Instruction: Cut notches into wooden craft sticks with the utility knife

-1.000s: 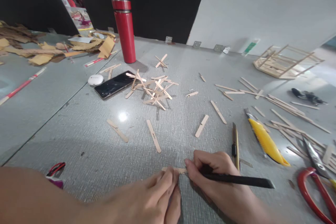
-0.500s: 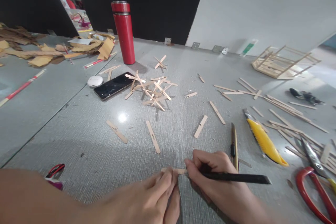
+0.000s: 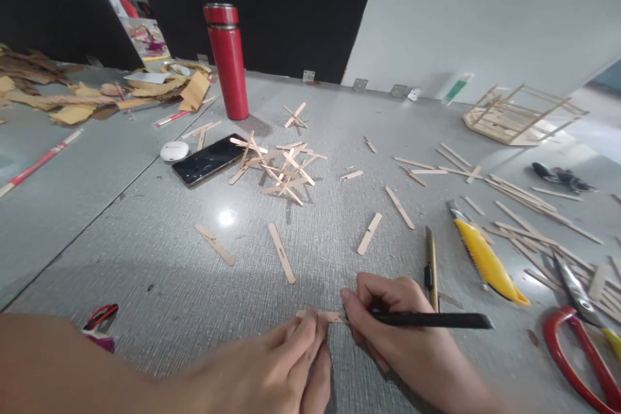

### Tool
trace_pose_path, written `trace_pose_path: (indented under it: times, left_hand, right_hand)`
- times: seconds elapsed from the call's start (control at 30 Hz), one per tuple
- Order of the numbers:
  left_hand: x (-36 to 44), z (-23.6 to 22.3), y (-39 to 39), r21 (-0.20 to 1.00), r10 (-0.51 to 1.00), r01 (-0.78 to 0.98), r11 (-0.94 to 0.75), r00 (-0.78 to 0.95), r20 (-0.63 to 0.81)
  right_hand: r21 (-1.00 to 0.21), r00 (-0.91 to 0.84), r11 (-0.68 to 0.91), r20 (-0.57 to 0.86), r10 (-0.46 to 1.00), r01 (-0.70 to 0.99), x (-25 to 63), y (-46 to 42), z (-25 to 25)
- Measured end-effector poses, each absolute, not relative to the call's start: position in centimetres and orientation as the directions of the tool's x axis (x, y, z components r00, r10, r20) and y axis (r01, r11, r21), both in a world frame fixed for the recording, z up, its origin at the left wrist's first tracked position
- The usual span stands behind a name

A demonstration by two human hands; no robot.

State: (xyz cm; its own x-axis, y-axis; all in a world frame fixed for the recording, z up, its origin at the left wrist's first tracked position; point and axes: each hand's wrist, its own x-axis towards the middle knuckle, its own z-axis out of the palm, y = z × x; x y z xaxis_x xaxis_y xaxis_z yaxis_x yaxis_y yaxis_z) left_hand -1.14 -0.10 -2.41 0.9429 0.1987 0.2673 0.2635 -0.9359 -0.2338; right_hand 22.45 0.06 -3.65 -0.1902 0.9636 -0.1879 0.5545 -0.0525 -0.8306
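Note:
A short wooden craft stick lies on the table in front of me, partly covered by both hands. The fingers of my left hand are pressed together and bear down on its left part. In a pinch, my right hand holds a slim black pen-like tool at the stick's right end. The tool's long end points right, while its working tip is hidden by the fingers. Beyond the hands lie loose notched craft sticks, one left of centre and one to the right.
A gold-coloured cutter, a yellow knife and red-handled pliers lie at the right near scattered sticks. Farther back are a stick pile, a phone, a white earbud case, a red bottle and a stick frame.
The black tool's far end has tilted up slightly as my right hand shifts a little. My left hand stays on the stick. The whole view has moved very slightly.

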Motion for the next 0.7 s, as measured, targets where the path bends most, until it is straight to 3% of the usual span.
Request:
trace_pose_path:
  times: [0.7]
  left_hand:
    - [-1.28, -2.25, -0.05, -0.246, 0.189, 0.256, -0.935, 0.946, 0.264]
  right_hand:
    - [-0.809, -0.229, 0.033, -0.127, 0.965, 0.588, 22.35, 0.31, -3.35]
